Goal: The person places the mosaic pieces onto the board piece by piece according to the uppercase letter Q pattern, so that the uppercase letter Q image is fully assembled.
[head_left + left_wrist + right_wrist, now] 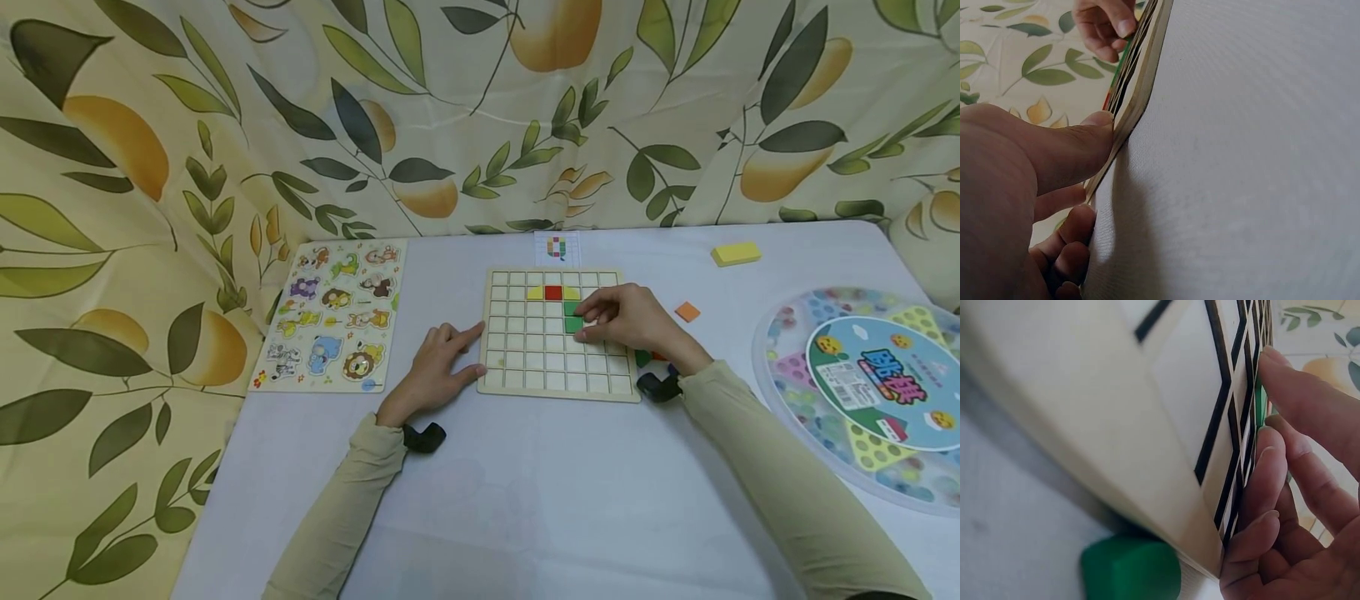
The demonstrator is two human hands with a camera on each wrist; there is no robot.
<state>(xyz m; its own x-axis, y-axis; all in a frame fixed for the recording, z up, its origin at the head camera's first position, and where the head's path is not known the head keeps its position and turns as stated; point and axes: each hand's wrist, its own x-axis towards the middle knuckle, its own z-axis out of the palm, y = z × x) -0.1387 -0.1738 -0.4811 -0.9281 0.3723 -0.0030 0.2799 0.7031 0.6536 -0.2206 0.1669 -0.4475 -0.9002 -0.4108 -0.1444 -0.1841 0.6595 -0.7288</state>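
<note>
A square wooden grid board (525, 354) with white cells lies on the table. Yellow, red and yellow tiles form a row near its top, the red tile (552, 292) in the middle. Two green tiles sit below the right yellow one. My right hand (626, 317) pinches the lower green tile (572, 324) between thumb and finger, at the board surface. In the right wrist view, green (1259, 400) shows between those fingertips. My left hand (431, 371) rests at the board's left edge, thumb and index finger spread apart and touching it.
A small pattern card (570, 260) lies behind the board. Right of it are a yellow block (736, 254), an orange tile (687, 312), a green block (1129, 569) by the board edge, and a round game box (783, 417). An animal puzzle board (330, 325) lies at left.
</note>
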